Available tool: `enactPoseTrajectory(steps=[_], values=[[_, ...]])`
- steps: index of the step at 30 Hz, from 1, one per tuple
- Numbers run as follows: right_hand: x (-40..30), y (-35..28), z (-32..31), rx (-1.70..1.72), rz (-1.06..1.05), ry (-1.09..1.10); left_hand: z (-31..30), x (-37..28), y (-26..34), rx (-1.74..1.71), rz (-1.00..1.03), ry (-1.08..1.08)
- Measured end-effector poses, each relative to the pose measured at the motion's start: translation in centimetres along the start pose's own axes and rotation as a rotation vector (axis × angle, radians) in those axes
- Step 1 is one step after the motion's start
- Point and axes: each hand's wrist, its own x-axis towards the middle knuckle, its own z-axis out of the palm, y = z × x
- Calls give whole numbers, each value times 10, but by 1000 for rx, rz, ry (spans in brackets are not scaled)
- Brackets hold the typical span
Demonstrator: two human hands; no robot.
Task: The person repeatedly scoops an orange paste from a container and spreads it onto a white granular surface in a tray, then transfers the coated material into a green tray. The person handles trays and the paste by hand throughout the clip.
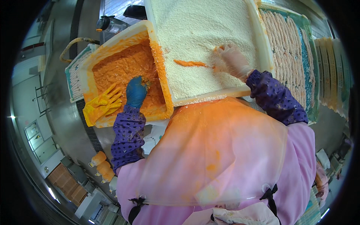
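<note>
My left hand (136, 91), in a blue glove, is down in a cream plastic tub (84, 76) of thick orange batter (121, 63). Its curled fingers are smeared with batter, and what they may hold is hidden. A clear glove covers my right hand (233, 60), its fingers bent down at the pale breadcrumbs (197, 31) in a larger white bin (260, 36). Orange bits show beside those fingers; whether they grip a piece I cannot tell. Left of that hand, one orange batter-coated strip (190, 63) lies on the crumbs.
Yellow rubber gloves (102, 105) hang over the tub's near left corner. A green tray (313, 70) at right holds rows of crumbed strips (284, 56). Beyond the tub are a smaller tray of pale strips (75, 76), a bottle (112, 24) and a phone (135, 11). Crates (332, 73) stand far right.
</note>
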Motion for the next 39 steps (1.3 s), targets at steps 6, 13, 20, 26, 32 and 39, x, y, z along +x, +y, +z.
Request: enactPoseTrajectory(steps=[6,13,20,26,32,39], values=[[41,-61,46,250,-91,-106,1,54,-26,150,-61,262],[12,-47,16,84,-37,-286,3,40,-114,507,-454,-59],[49,-48,22,1476,572,-768,11,44,-134,528,-376,-213],[-5,-35,-46,1847,305,-542,6,19,-143,591,-127,-1],[-144,78,-122,1623,608,558,-15,-8,-136,406,-57,70],[-314,312,-128,625,1023,680,-1,21,-159,28,-92,172]])
